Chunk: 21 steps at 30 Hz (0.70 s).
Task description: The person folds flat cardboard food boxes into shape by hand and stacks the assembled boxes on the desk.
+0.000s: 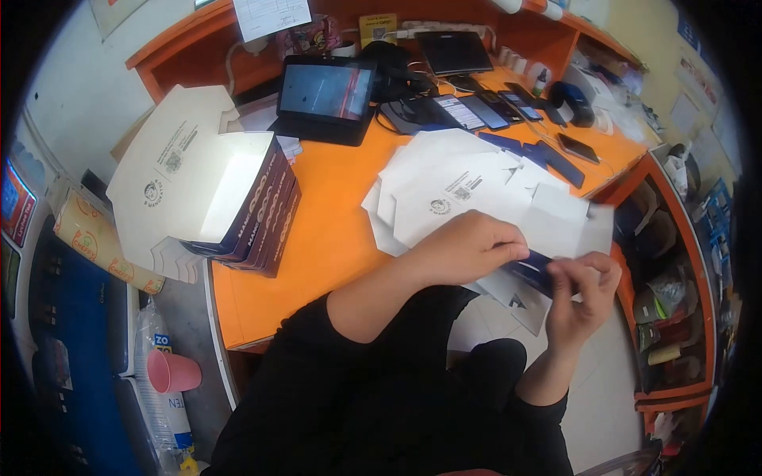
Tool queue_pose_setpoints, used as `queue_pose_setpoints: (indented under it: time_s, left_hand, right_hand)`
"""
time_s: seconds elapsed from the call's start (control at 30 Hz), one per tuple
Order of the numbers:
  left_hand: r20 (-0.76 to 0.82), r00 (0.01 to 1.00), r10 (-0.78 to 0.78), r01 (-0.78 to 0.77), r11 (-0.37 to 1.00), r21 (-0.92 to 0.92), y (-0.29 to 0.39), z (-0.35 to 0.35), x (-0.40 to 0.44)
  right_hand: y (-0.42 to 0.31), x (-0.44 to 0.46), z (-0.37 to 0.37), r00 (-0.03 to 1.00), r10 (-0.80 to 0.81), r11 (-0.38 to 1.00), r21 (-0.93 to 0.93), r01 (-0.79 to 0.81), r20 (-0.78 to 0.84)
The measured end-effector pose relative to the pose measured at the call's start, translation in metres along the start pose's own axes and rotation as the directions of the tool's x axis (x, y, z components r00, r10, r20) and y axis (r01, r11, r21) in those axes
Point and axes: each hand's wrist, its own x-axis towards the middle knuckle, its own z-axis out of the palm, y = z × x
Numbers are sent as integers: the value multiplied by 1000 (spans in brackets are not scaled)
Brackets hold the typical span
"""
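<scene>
Flat white box blanks (432, 178) with small printed logos lie in a loose pile at the front of the orange table. My left hand (476, 247) pinches a dark blue flap (530, 270) at the near right side of the pile. At the other end of that flap, my right hand (583, 297) grips it between thumb and fingers. The flap's white upper part is slightly blurred. To the left stands a stack of folded boxes (266, 202) with dark printed sides, nested together with their white lids raised.
A tablet (325, 94) stands behind the stack. Several phones (460, 113) and cables lie at the back of the orange table (317, 230). A pink cup (175, 371) is at lower left; orange shelves (675, 349) stand at right.
</scene>
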Motion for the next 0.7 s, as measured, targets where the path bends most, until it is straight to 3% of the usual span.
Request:
queue_pose_setpoints:
  time_s: [0.07,0.13,0.2,0.27,0.3,0.37,0.47,0.5,0.53,0.57,0.6,0.63,0.67,0.7]
  left_hand:
    - [-31,998,59,-58,997,56,-3,1,-2]
    - [-132,968,215,-197,971,137,-6,8,-4]
    - [-182,900,396,-356,910,214,-8,9,-5]
    - [-187,790,583,-530,804,270,-8,8,-6]
    - [-174,769,615,-561,780,276,-6,7,-7]
    - [-142,722,677,-625,727,285,-3,5,-10]
    - [-55,764,643,-599,739,309,-7,2,-10]
    - [-97,780,618,-522,729,442,-2,1,-10]
    - [-142,791,595,-430,706,563,7,0,-11]
    - [-192,803,564,-370,725,582,10,0,-13]
    - [-240,813,530,-308,742,596,13,0,-14]
    - [-289,828,481,-287,806,517,14,1,-15]
    - [-334,839,429,-267,861,434,15,1,-17]
    - [-348,856,383,-371,923,105,21,0,-19]
  right_hand:
    - [-8,8,1,976,-181,975,-109,194,121]
    - [-10,11,1,898,-356,902,-155,403,259]
    - [-4,18,10,969,-236,968,76,241,-71]
    - [23,17,7,954,200,891,446,-82,-224]
    - [28,23,-2,829,497,794,519,-316,-256]
    - [68,23,-41,674,711,345,737,-582,199]
    - [89,9,-52,697,665,194,838,-510,271]
    - [88,7,-53,729,658,257,854,-452,188]
    - [87,3,-53,858,474,790,525,-317,-196]
    - [82,-5,-50,914,81,993,-44,-108,-398]
    - [60,-8,-43,921,-199,889,-457,25,-336]
    - [38,-12,-36,852,-463,602,-792,98,-246]
    - [28,-14,-23,836,-473,802,-528,279,-276]
    - [18,-17,-11,820,-483,874,-124,469,-306]
